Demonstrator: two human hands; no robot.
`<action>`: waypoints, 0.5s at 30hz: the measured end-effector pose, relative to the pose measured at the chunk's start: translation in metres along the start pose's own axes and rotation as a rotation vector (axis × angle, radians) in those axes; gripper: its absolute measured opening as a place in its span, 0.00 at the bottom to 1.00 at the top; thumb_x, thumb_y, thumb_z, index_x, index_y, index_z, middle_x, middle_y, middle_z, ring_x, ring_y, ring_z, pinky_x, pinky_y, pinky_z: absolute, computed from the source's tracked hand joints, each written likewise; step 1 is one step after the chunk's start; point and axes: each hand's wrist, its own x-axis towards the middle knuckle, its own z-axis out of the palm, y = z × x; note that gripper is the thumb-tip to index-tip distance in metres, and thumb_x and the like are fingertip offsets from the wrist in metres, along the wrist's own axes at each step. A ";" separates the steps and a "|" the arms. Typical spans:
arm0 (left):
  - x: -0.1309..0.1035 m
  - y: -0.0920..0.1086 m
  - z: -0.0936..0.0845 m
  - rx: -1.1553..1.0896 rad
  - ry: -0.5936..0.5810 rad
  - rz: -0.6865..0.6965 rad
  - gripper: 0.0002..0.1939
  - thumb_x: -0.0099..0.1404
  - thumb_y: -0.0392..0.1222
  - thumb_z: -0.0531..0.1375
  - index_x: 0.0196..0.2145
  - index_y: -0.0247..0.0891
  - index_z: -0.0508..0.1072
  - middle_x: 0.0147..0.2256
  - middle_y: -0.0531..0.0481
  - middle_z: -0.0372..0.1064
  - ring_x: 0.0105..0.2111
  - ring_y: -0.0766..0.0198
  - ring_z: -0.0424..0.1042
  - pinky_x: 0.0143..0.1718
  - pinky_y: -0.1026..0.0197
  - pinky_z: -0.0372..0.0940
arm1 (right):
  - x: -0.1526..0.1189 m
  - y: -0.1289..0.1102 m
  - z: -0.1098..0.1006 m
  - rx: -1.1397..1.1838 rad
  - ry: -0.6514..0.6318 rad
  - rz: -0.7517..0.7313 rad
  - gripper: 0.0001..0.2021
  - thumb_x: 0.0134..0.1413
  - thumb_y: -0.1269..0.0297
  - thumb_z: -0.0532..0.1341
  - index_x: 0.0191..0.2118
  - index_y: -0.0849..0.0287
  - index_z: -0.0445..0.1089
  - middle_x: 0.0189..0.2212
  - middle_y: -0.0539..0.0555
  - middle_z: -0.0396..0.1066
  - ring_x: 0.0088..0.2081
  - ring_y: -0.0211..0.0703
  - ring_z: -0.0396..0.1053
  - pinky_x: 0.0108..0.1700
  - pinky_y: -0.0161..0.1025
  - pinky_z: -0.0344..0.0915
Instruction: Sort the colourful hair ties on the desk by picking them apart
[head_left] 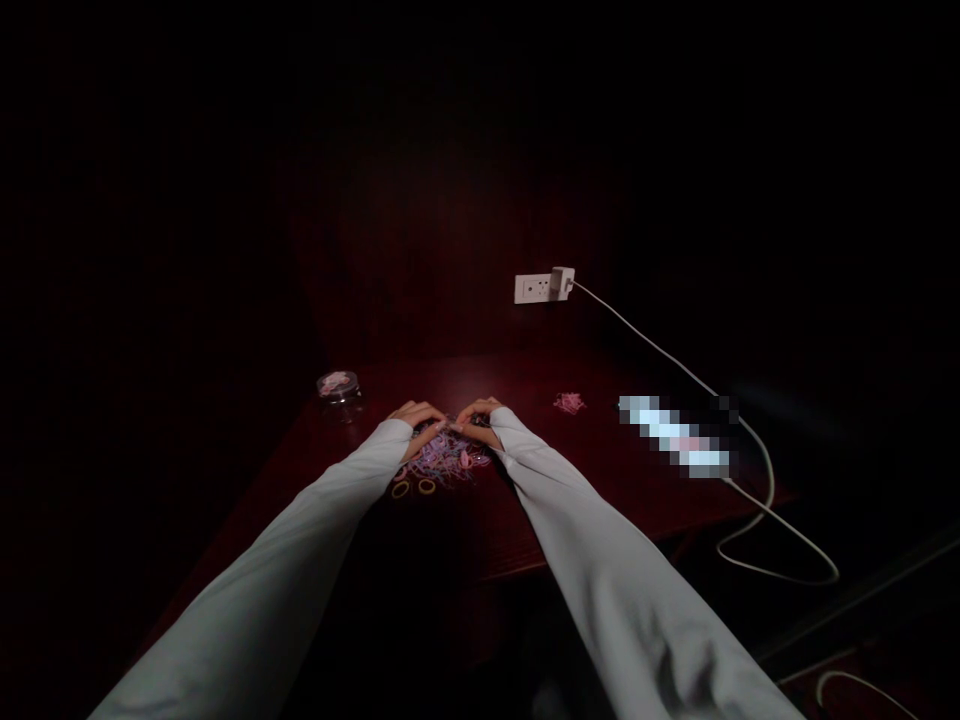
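Note:
A loose pile of small hair ties (442,458), mostly purple and pink, lies on the dark red table in front of me. My left hand (420,420) is over the pile's upper left side, thumb and fingertips drawn together. From the other side, my right hand (480,420) meets it with its fingers also pinched. The fingertips of both hands nearly touch above the pile, and what is between them is too small and dark to make out. Two yellow rings (427,487) lie at the pile's near edge.
A clear lidded jar (341,398) stands left of the hands. To the right are a small heap of pink bands (569,402) and a lit, blurred-out phone (671,435). Its white cable (645,335) runs to a charger (562,282) in the wall socket. The surroundings are very dark.

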 end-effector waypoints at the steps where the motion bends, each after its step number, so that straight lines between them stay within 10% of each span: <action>1: 0.000 -0.001 0.001 0.001 0.004 0.017 0.17 0.74 0.51 0.52 0.41 0.42 0.77 0.39 0.48 0.76 0.40 0.57 0.68 0.46 0.55 0.63 | 0.000 0.000 0.001 0.009 -0.002 0.001 0.16 0.47 0.49 0.73 0.26 0.57 0.76 0.27 0.50 0.72 0.37 0.43 0.66 0.49 0.44 0.61; 15: 0.004 0.011 -0.016 -0.006 0.071 -0.028 0.16 0.75 0.47 0.51 0.33 0.40 0.73 0.34 0.50 0.73 0.37 0.59 0.68 0.44 0.57 0.63 | -0.010 -0.015 -0.008 0.251 0.021 0.078 0.25 0.54 0.38 0.63 0.32 0.58 0.78 0.24 0.50 0.72 0.27 0.36 0.64 0.29 0.33 0.60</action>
